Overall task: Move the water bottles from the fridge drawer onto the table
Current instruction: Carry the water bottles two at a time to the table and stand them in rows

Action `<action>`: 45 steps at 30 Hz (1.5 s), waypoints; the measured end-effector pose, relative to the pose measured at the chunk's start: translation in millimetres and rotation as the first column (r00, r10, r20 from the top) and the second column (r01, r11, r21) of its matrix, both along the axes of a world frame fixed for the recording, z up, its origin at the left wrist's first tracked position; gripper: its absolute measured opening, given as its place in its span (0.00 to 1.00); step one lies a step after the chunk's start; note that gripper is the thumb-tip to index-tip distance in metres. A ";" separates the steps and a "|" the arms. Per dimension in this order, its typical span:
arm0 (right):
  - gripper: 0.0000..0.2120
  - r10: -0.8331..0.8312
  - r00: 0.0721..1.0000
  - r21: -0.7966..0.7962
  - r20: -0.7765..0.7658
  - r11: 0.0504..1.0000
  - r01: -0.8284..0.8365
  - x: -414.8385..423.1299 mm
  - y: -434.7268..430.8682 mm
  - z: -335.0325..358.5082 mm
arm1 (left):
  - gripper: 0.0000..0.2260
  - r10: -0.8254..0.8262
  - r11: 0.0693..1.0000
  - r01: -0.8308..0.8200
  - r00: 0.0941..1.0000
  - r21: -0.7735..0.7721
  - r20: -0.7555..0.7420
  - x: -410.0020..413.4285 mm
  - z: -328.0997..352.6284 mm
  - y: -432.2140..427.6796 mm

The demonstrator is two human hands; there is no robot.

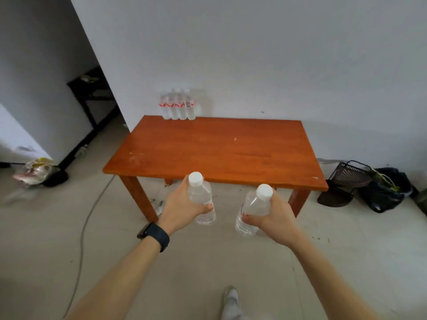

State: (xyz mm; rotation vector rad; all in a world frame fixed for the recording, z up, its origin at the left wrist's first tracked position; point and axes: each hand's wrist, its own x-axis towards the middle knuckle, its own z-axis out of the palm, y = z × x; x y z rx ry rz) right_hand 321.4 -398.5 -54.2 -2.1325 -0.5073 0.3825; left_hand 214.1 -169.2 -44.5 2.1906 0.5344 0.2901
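My left hand (179, 207) grips a clear water bottle (201, 196) with a white cap, held upright in front of the near edge of the orange wooden table (215, 148). My right hand (275, 217) grips a second clear water bottle (254, 209), tilted slightly left. Both bottles hang over the floor, just short of the table. Several water bottles (178, 107) with red labels stand in a row at the table's far left edge against the white wall. The fridge drawer is not in view.
A grey cable (85, 227) runs across the floor on the left. A pile of bags and rubbish (37, 170) lies at the left. A black wire basket (346, 179) and a dark bag (388, 190) sit right of the table. My foot (231, 299) shows at the bottom.
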 end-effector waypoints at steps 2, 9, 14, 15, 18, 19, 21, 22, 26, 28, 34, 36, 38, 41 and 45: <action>0.29 0.053 0.998 0.006 -0.018 0.999 -0.053 16.9 34.9 -8.6 | 0.28 0.025 1.000 -0.025 1.000 0.004 -0.017 12.6 -7.8 34.0; 0.26 0.144 0.985 0.002 -0.094 0.989 -0.145 98.3 170.6 -44.8 | 0.27 0.107 0.993 -0.110 0.991 -0.030 -0.086 85.5 -33.5 153.0; 0.25 0.146 0.973 -0.002 -0.179 0.989 -0.148 153.5 261.0 -60.0 | 0.23 0.144 0.982 -0.159 0.978 -0.098 -0.149 140.1 -38.8 236.3; 0.25 0.146 0.971 -0.008 -0.190 0.989 -0.151 163.8 277.0 -63.2 | 0.22 0.157 0.980 -0.173 0.975 -0.098 -0.157 149.5 -40.3 251.5; 0.25 0.153 0.967 -0.041 -0.206 0.986 -0.164 192.8 320.7 -71.9 | 0.18 0.191 0.972 -0.210 0.967 -0.101 -0.167 176.1 -48.4 295.3; 0.24 0.157 0.964 -0.055 -0.212 0.983 -0.173 202.9 334.9 -74.5 | 0.18 0.205 0.968 -0.225 0.964 -0.107 -0.171 184.7 -52.4 310.0; 0.25 0.167 0.958 -0.074 -0.234 0.979 -0.188 222.8 363.4 -79.0 | 0.16 0.227 0.961 -0.250 0.956 -0.116 -0.184 202.8 -63.0 341.4; 0.25 0.166 0.955 -0.081 -0.246 0.978 -0.191 232.9 377.4 -81.7 | 0.16 0.237 0.958 -0.263 0.951 -0.115 -0.198 212.0 -71.1 358.1; 0.28 0.169 0.950 -0.124 -0.264 0.970 -0.208 272.1 437.8 -97.0 | 0.24 0.235 0.956 -0.274 0.928 -0.103 -0.288 252.7 -104.4 426.4; 0.28 0.176 0.950 -0.155 -0.259 0.963 -0.221 293.8 472.3 -104.2 | 0.23 0.214 0.962 -0.255 0.924 -0.094 -0.317 277.2 -120.9 460.7; 0.27 0.088 0.978 -0.205 -0.188 0.970 -0.127 358.7 582.7 -116.7 | 0.20 0.146 0.973 -0.198 0.929 -0.123 -0.339 358.2 -141.9 562.1; 0.29 0.059 0.982 -0.229 -0.181 0.968 -0.101 378.4 615.8 -118.6 | 0.20 0.118 0.977 -0.171 0.931 -0.128 -0.347 384.1 -142.3 592.8; 0.31 0.029 0.987 -0.264 -0.159 0.962 -0.070 399.7 645.7 -124.0 | 0.21 0.081 0.985 -0.128 0.936 -0.118 -0.342 411.3 -142.9 622.2; 0.34 -0.033 0.990 -0.270 -0.136 0.963 -0.005 430.8 685.1 -133.8 | 0.23 0.044 0.990 -0.083 0.948 -0.112 -0.316 446.5 -145.0 656.0; 0.34 -0.023 0.997 -0.302 -0.073 0.953 0.000 470.7 733.6 -135.5 | 0.26 0.039 0.994 -0.065 0.965 -0.093 -0.258 488.7 -152.5 689.7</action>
